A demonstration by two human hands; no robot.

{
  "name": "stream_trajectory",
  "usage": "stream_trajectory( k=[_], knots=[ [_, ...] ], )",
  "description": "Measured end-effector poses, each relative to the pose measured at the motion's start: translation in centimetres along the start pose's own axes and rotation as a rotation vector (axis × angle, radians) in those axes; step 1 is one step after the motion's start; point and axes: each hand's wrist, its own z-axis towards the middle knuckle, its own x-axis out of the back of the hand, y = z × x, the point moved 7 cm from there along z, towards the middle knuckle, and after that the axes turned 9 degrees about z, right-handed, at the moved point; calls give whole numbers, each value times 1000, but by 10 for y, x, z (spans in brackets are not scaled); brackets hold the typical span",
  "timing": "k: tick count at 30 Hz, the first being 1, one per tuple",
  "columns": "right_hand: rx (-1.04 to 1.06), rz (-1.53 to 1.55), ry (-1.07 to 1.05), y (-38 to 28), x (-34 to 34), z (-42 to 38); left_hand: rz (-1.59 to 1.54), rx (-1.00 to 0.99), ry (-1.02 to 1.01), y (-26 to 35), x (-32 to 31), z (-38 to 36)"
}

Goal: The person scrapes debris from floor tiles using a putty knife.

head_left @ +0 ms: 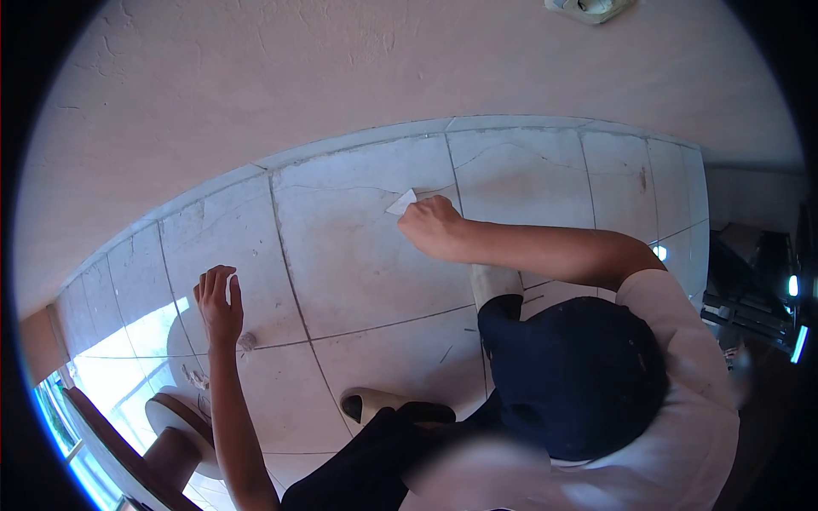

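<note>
Fisheye view, black rounded borders, edges bowed. We get soft, moderate light overall; a blown-out, blue-fringed window (88, 477) at lower left, with hard glare on the glossy white square floor tiles (366, 255) nearby. Far right sinks into shadow with small bright streaks. We note a smeary pale blur, bottom centre.

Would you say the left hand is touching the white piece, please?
No, the left hand is well apart from the white piece, which the right hand holds.
</note>
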Motion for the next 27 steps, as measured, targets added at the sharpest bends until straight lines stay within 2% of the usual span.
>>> stream_trajectory(
  k=[3,6,11,13,14,16,19,21,24,27],
  knots=[
    [-13,103,139,17,33,14,-2,15,12,0,1,-3],
    [-96,50,133,33,36,37,8,3,5,-4,-3,-7],
    [6,32,198,11,-10,-4,34,5,29,-8,4,-15],
    [-66,34,95,19,-11,-16,30,21,53,-10,4,-15],
    [-63,29,91,28,-5,-23,35,30,47,-12,4,-19],
    [-14,243,193,63,20,-36,40,51,28,-14,3,-31],
    [-31,200,185,126,27,-44,51,39,47,-16,6,-34],
    [-48,-50,1,145,27,-48,56,60,29,-21,2,-38],
    [-23,41,-32,127,20,-35,61,71,36,-23,1,-34],
    [34,50,-22,75,2,-9,57,77,32,-17,7,-23]
  ],
)
